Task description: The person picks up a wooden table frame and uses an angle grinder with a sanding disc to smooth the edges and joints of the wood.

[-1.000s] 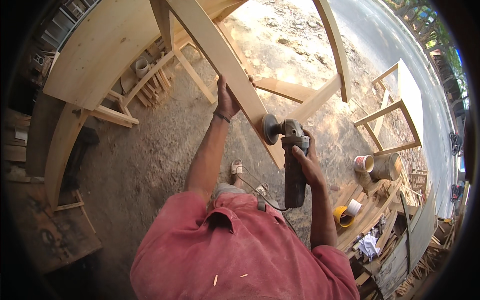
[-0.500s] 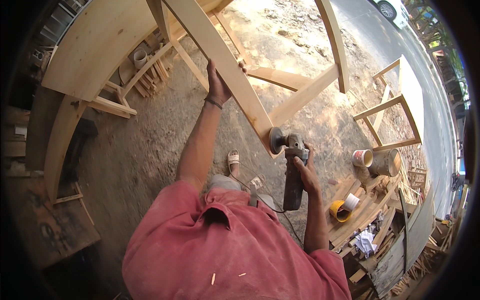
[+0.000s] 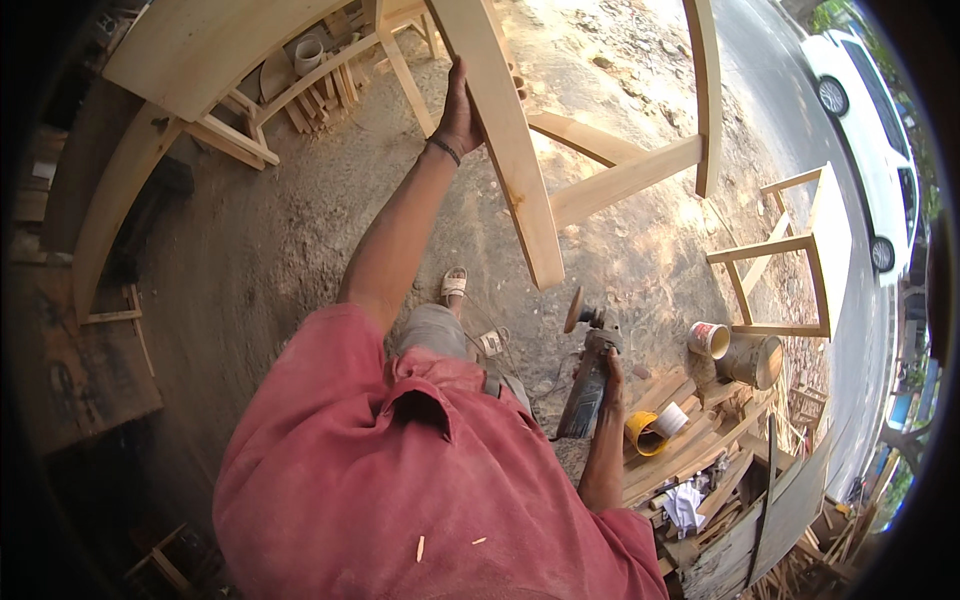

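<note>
A pale wooden frame (image 3: 620, 187) with several legs and crosspieces stands tilted in front of me. My left hand (image 3: 460, 122) is wrapped around its nearest leg (image 3: 507, 150), thumb on the near side and fingertips showing past the far edge. In my right hand (image 3: 612, 378) is a dark angle grinder (image 3: 584, 398), held low by its body. The grinder's round disc (image 3: 573, 311) points up and sits just below the leg's lower end, apart from the wood. Whether the disc is spinning, I cannot tell.
A smaller wooden frame (image 3: 822, 250) stands at the right, by two buckets (image 3: 708, 341). Stacked boards (image 3: 690, 440) carry a yellow container (image 3: 646, 434). A large wooden panel (image 3: 200, 50) rises at the upper left. On the road is a white car (image 3: 868, 130).
My right hand has drawn the grinder down, off the leg's end that its disc was against. My left hand keeps its grip on the leg. More of the white car shows.
</note>
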A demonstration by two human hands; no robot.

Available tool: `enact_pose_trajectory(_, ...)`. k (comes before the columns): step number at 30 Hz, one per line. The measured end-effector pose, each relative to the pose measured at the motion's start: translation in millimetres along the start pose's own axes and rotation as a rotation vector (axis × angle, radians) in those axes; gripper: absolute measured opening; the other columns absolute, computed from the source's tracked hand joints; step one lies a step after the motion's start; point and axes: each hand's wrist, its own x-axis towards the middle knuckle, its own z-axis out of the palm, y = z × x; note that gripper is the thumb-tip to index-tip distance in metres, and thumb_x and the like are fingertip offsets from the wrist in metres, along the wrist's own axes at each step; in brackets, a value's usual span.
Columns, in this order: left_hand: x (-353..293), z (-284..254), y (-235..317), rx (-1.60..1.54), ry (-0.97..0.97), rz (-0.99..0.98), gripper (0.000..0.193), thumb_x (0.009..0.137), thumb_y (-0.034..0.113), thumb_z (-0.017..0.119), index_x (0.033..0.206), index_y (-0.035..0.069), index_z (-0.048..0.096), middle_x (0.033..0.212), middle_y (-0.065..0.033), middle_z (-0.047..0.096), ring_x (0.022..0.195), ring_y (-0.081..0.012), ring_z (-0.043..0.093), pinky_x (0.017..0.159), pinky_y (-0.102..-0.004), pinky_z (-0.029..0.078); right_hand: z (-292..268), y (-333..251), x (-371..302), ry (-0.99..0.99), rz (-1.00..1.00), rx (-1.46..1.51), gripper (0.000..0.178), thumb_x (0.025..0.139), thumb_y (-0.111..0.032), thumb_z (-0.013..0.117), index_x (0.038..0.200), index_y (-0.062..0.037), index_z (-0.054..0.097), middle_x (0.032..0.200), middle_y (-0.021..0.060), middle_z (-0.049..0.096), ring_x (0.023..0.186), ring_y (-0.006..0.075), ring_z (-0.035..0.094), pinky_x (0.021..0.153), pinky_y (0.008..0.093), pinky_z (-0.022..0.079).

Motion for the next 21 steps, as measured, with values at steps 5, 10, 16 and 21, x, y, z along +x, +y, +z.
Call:
enact_pose_trajectory(5, -23.1, -35.5, -13.7, -0.157, 0.17, -0.032, 0.093, 0.087, 0.081, 0.046, 0.144, 0.009, 0.038, 0.132, -0.0104, 0.054, 0.124, -0.0259, 0.054, 0.101, -0.0429, 0.046, 1.9, -26.6, -4.7, -0.191, -0.221, 0.146, 0.072, 0.09, -0.053, 0.066, 0.137, -0.0014, 0.049, 0.114, 0.0189, 0.064, 0.092, 0.0299, 0.068, 0.079, 0.0434, 0.06)
enact_pose_trajectory(10, -89.7, -118.8, -64.1, -0.139, 0.63, -0.319, 0.05, 0.1, 0.047, 0.054, 0.13, 0.008, 0.045, 0.119, -0.0098, 0.058, 0.107, -0.0227, 0.058, 0.088, -0.0368, 0.049, 80.8, -98.9, -16.8, -0.013, -0.677, -0.981, 0.079, 0.072, -0.038, 0.084, 0.136, -0.0056, 0.051, 0.108, 0.0172, 0.067, 0.088, 0.0297, 0.07, 0.074, 0.0418, 0.058)
enact_pose_trajectory(16, -258.6, -248.2, -146.7, 0.133, 1.035, -0.639, 0.049, 0.102, 0.039, 0.051, 0.141, 0.008, 0.047, 0.118, -0.0067, 0.063, 0.101, -0.0197, 0.062, 0.087, -0.0334, 0.05, 143.8, -109.8, -24.9, -0.351, -0.659, -2.152, 0.073, 0.081, -0.027, 0.078, 0.145, -0.0353, 0.044, 0.104, 0.0097, 0.063, 0.088, 0.0326, 0.068, 0.069, 0.0447, 0.057)
enact_pose_trajectory(21, -444.3, -305.8, -203.8, 0.731, 0.988, -1.105, 0.035, 0.1, 0.039, 0.053, 0.089, 0.006, 0.059, 0.074, -0.008, 0.059, 0.062, -0.02, 0.054, 0.063, -0.0384, 0.044, 148.9, -97.2, -12.7, -0.445, -0.712, -2.379, 0.073, 0.086, -0.021, 0.068, 0.147, -0.0451, 0.038, 0.101, 0.01, 0.058, 0.089, 0.0298, 0.065, 0.071, 0.0424, 0.056)
